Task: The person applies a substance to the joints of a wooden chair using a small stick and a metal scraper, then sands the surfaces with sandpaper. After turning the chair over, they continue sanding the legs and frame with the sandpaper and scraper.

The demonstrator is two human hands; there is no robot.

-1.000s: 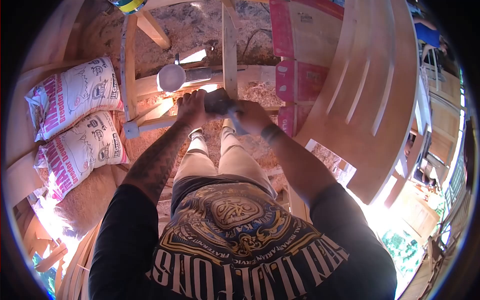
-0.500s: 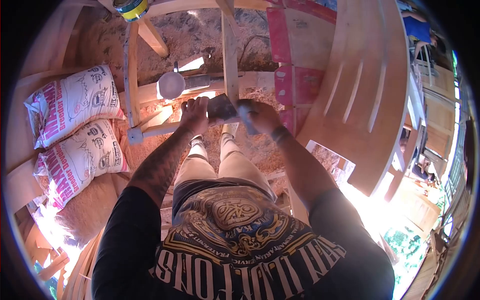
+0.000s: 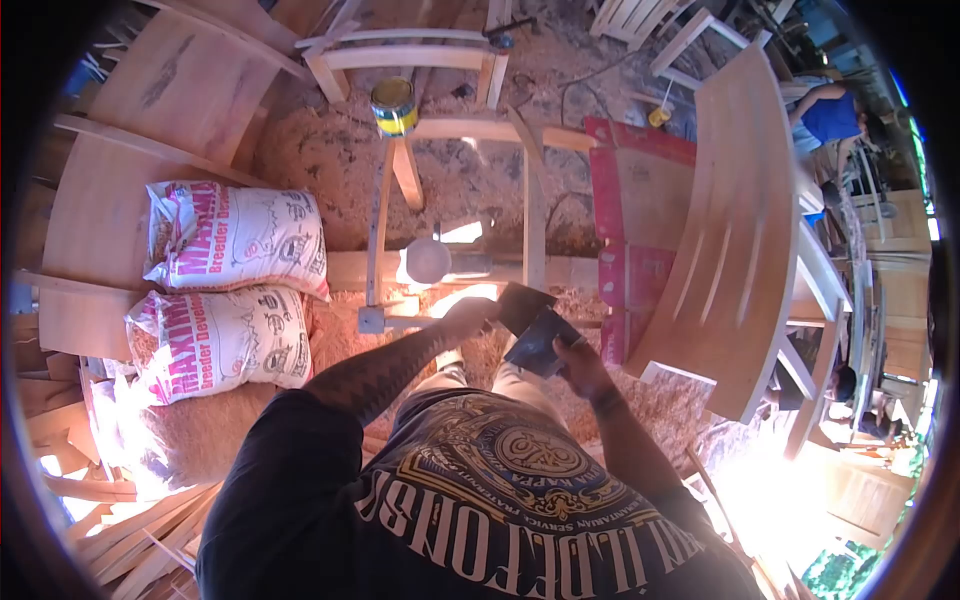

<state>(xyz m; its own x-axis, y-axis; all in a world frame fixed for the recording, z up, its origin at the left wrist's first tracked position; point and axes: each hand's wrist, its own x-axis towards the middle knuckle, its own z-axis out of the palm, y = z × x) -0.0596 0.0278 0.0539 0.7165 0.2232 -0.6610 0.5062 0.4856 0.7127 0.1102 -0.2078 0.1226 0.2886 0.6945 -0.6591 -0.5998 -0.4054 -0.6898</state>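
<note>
My left hand [image 3: 470,318] grips a dark flat rectangular plate [image 3: 526,303], which looks like a scraper, by its left end. In my right hand [image 3: 582,368] is a second scraper-like plate [image 3: 538,345], grey and shinier, pinched with the thumb on its face. The two plates overlap in front of my body, the grey one nearer to me. Just beyond them stands a wooden frame [image 3: 534,215] of pale bars. An open can [image 3: 394,108] with a yellow and green label sits on its far left corner. A round pale disc [image 3: 428,262] lies inside the frame.
Two printed feed sacks [image 3: 240,235] are stacked at the left beside curved wooden panels [image 3: 190,80]. A slotted curved backrest [image 3: 735,230] and a red-edged board [image 3: 650,275] stand at the right. Another person [image 3: 832,115] in blue is at the far right. Sawdust covers the ground.
The camera view has shifted, so the frame and sacks appear lower and further right. My right hand has turned its plate face up, overlapping the dark plate in my left hand.
</note>
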